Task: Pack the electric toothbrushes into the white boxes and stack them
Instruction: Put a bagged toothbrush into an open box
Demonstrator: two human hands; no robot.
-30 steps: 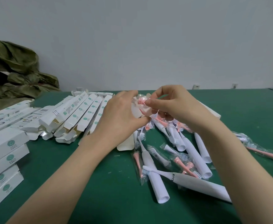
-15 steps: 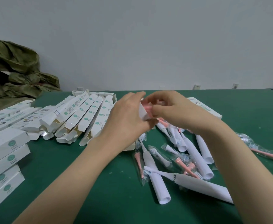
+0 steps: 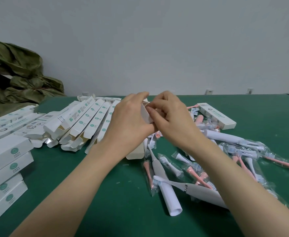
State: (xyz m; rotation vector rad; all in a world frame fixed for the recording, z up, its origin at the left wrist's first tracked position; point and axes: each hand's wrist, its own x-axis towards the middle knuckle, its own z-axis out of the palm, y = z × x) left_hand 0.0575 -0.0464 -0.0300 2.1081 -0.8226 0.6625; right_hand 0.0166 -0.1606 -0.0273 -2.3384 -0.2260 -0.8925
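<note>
Holding a white box (image 3: 147, 114) tilted above the green table (image 3: 106, 202), the left hand (image 3: 130, 122) has its grip wrapped round the box's middle; the box's lower end shows beneath the wrist, close to the table. The right hand (image 3: 172, 117) meets it at the upper end. Its grip is a pinch of curled fingertips on the box's top edge, though I cannot tell whether that edge is a flap; what the box contains is hidden.

Just in front of the hands lies a white electric toothbrush (image 3: 166, 190), handle toward the camera; a second toothbrush (image 3: 207, 194) crosses it, its bristle head resting over the first one's neck and its handle partly under the right forearm. Clear bags of brush heads (image 3: 280, 162) — pink ones and white ones — are scattered around them.

Left of the hands a row of open boxes (image 3: 89, 124) lies side by side, flaps toward the camera; at the left edge stands a stack of closed boxes (image 3: 5, 161); one closed box (image 3: 217, 117) lies alone beyond the right hand. An olive-green cloth (image 3: 17, 74) is heaped at the back left against the grey wall (image 3: 157, 48).
</note>
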